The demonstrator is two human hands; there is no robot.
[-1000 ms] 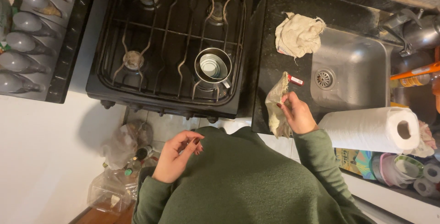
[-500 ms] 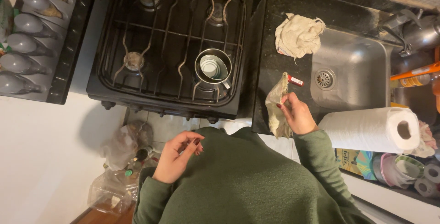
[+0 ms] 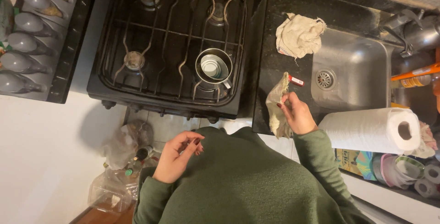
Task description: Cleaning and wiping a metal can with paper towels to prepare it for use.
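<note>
My right hand (image 3: pixel 299 116) has a grip on a crumpled cloth (image 3: pixel 277 107) on the table (image 3: pixel 270 31); left hand (image 3: pixel 176 155) hangs loosely curled, holding nothing.

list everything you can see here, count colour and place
stove: 1, black, four burners, upper left
metal cup: 1, silver, on the front right burner
crumpled cloth: 1, off-white, on the black counter by the sink
sink: 1, steel, right
paper towel roll: 1, white, lying in front of the sink
small box: 1, red, on the counter
rag: 1, beige, at the counter edge
left hand: empty, held over the floor
right hand: grips the rag
</note>
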